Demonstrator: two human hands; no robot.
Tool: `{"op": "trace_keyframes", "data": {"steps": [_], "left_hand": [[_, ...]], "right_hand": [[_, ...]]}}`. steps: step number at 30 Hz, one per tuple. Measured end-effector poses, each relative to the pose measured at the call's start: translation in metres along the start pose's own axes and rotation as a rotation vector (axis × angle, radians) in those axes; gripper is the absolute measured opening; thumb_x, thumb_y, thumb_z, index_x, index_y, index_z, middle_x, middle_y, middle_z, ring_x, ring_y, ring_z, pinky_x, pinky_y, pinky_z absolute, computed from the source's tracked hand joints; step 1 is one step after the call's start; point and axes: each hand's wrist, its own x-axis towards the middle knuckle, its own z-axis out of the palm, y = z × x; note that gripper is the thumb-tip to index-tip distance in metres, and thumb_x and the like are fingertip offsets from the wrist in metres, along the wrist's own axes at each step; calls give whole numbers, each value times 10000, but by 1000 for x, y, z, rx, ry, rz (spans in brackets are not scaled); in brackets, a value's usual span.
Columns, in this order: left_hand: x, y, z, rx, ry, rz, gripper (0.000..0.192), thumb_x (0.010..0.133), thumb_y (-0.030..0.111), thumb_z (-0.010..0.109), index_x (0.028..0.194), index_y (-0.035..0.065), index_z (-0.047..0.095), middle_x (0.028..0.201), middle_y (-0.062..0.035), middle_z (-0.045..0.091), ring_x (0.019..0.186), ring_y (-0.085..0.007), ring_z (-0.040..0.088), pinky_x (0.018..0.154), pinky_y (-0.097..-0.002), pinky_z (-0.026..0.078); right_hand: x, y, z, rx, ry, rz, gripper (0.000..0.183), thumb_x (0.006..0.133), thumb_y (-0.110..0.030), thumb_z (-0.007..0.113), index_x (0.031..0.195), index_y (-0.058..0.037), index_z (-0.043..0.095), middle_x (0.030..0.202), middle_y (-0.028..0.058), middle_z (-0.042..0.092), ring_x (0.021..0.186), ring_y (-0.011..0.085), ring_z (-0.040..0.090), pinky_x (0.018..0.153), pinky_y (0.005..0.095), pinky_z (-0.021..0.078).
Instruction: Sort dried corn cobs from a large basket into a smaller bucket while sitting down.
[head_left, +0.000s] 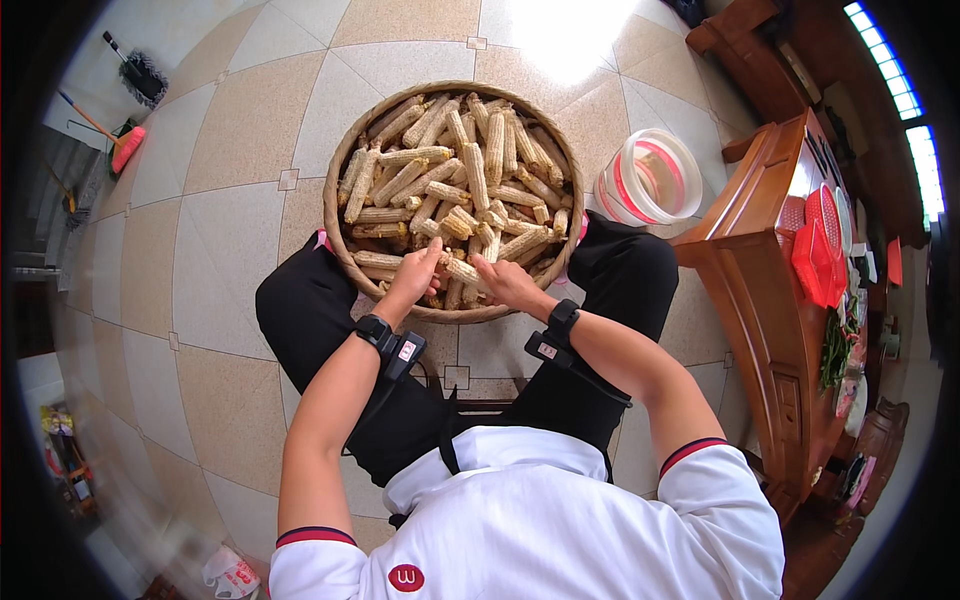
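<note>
A round woven basket (337, 247) full of pale, mostly bare corn cobs (476, 176) sits between my knees. My right hand (506, 281) grips one corn cob (461, 270) over the basket's near side, its thumb along the top. At the cob's left end is my left hand (415, 276), thumb raised and fingers curled; whether it pinches the cob is unclear. A few yellow kernels cling to some cobs in the pile. Black devices are strapped to both wrists.
A clear plastic bucket (652, 180) with a red band stands right of the basket. Farther right, a wooden table (750, 247) carries red plastic baskets (817, 259) and green vegetables (838, 349). A pink broom (127, 148) and a grey duster (142, 79) are at the far left.
</note>
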Motion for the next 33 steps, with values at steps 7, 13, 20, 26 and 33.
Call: {"op": "trace_keyframes", "data": {"steps": [7, 13, 20, 26, 33], "left_hand": [[4, -1, -3, -91, -125, -5, 450, 943, 490, 426, 971, 65, 573, 691, 4, 548, 532, -59, 497, 473, -198, 426], [8, -3, -5, -406, -243, -25, 309, 937, 377, 519, 899, 72, 561, 646, 11, 534, 512, -54, 494, 452, -190, 424], [7, -4, -9, -541, -308, -55, 276, 948, 353, 505, 925, 80, 544, 687, 9, 531, 548, -60, 497, 476, -192, 432], [4, 0, -5, -819, -405, -36, 230, 967, 313, 476, 957, 94, 544, 773, 1, 550, 647, -64, 525, 559, -194, 461], [4, -3, -6, -624, -213, 42, 205, 958, 269, 504, 1052, 91, 544, 920, 10, 575, 781, -73, 551, 691, -222, 484]], "right_hand": [[-4, -4, -2, -128, 103, -126, 715, 962, -514, 240, 723, 58, 596, 726, 202, 635, 709, 415, 605, 678, 459, 463], [-5, -10, -5, 55, -2, -64, 744, 945, -573, 284, 749, 82, 578, 594, 131, 589, 569, 219, 615, 609, 339, 496], [-11, -18, -2, 231, -3, -84, 716, 956, -551, 274, 673, 50, 542, 536, 93, 539, 500, 189, 566, 530, 319, 460], [-6, -14, -1, 410, -150, -96, 687, 954, -577, 236, 697, -21, 547, 548, 30, 492, 475, 121, 471, 484, 260, 401], [0, -7, 1, 539, 31, 6, 711, 935, -593, 279, 741, 17, 588, 564, 60, 529, 489, 154, 527, 494, 273, 435]]}}
